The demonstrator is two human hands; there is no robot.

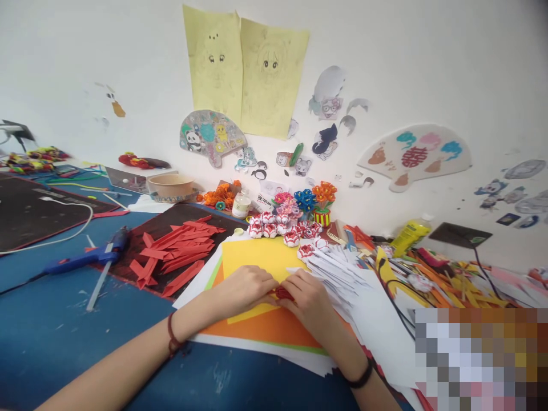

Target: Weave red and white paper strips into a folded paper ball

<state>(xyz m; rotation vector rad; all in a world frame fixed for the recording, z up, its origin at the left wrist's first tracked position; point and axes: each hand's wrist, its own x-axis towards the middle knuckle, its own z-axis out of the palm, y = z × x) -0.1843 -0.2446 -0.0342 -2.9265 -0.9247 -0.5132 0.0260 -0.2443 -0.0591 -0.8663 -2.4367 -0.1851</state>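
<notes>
A small red folded paper piece (283,293) is pinched between my two hands, mostly covered by the fingers. My left hand (250,287) closes on its left side, fingertips meeting those of the other hand. From the right, my right hand (307,295) grips the same piece with thumb and fingers. A white paper tip shows just behind the right fingers. Under both hands lies a yellow sheet (244,254) on top of an orange sheet (295,328). Red folded paper strips (184,245) lie piled to the left, and white paper strips (338,274) fan out to the right.
Red-and-white folded paper flowers (269,229) stand behind the sheets, near a glue bottle (241,204). A blue glue gun (89,257) with its cord lies at left. A bowl (170,187) sits near the wall. On the right are a yellow bottle (411,235) and paper scraps.
</notes>
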